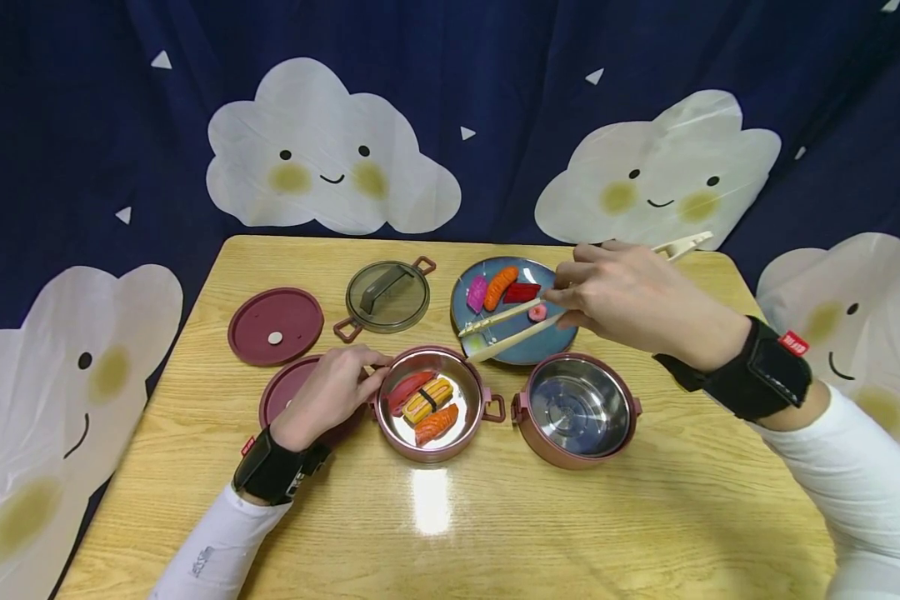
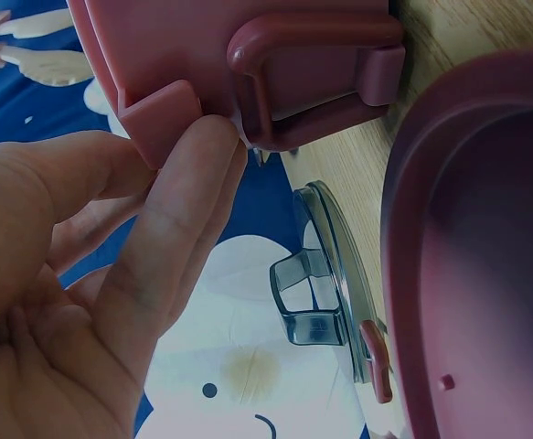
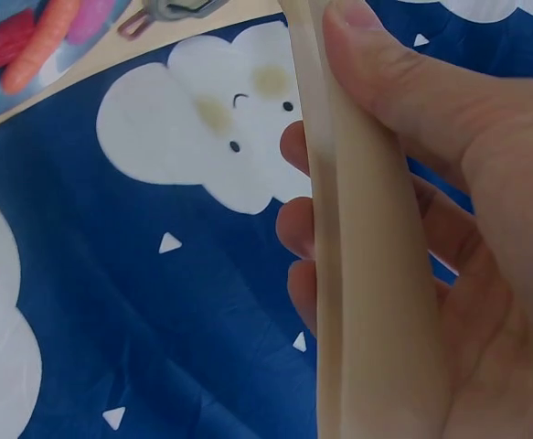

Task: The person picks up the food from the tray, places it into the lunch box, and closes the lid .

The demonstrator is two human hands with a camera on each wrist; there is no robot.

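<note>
My left hand (image 1: 337, 387) pinches the side of a pink pot (image 1: 432, 455) by its rim. In the left wrist view, the thumb and fingers are at a tab (image 2: 163, 123) beside the pot's handle (image 2: 325, 123). Toy sushi lies inside: a red piece (image 1: 408, 390), a yellow one with a dark band (image 1: 427, 402) and an orange one (image 1: 437, 425). My right hand (image 1: 622, 292) grips beige tongs (image 3: 376, 247). Their spread tips hang over the front left of a blue plate (image 1: 547, 346), around a pale green piece (image 1: 476, 342).
The plate also bears purple (image 1: 477, 293), orange (image 1: 501, 287), red (image 1: 522, 292) and pink (image 1: 537, 312) toy pieces. A second pot (image 1: 577, 408) stands at right. A glass lid (image 1: 408, 304) and two maroon lids (image 1: 276, 312) lie at left.
</note>
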